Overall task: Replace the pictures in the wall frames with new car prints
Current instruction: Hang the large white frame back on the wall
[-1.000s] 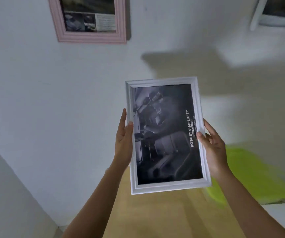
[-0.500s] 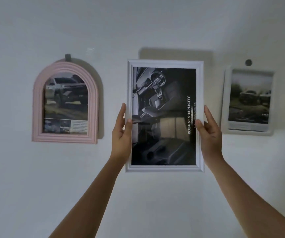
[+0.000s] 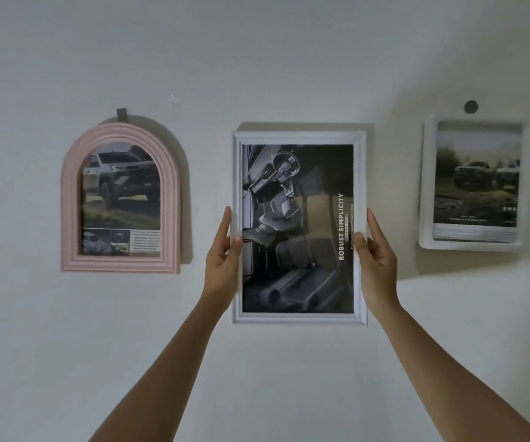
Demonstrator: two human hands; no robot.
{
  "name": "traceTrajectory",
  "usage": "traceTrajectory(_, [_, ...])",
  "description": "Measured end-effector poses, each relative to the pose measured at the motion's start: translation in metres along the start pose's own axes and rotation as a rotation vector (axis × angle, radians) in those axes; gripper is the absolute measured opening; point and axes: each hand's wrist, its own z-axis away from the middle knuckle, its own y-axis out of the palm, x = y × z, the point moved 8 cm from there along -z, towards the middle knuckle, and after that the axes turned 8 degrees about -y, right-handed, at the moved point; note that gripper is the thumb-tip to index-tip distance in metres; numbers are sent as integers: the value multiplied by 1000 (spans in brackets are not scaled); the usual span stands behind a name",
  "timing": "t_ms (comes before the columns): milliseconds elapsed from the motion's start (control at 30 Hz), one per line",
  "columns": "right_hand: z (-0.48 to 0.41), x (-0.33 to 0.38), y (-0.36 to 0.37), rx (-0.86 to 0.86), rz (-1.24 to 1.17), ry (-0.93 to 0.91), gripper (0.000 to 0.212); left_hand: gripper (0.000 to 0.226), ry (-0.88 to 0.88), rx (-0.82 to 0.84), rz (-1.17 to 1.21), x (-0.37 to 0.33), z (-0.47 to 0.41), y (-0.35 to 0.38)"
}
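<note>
Up from over the tabletop, I'm seeing the white frame (image 3: 300, 228) now sitting upright against the wall (image 3: 263, 59), between the pink arched frame (image 3: 120, 199) and the white frame on the right (image 3: 474, 183). My left hand (image 3: 223, 260) is gripping its left edge, thumb on the front, fingers extended along the side. My right hand (image 3: 376, 260) is clasping the right edge the same way. Inside, the dark car-interior print (image 3: 297, 228) is reading "ROBUST SIMPLICITY" sideways. Both neighbours are showing car prints.
</note>
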Motion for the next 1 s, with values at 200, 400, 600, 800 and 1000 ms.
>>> traceTrajectory(200, [27,-17,-3,14,4,21,46,48,-87,8,-55,24,20,-6])
traceTrajectory(400, [47,-25,-4,22,60,56,47,49,-137,44,-120,47,34,-10])
traceTrajectory(600, [68,-22,-5,16,81,80,48,48,-159,50,-86,53,46,-11])
traceTrajectory(800, [48,8,-4,-86,-16,23,48,45,-48,2,7,21,36,-4])
traceTrajectory(1000, [-1,18,-2,-58,27,-21,47,46,-36,0,-27,-5,3,5])
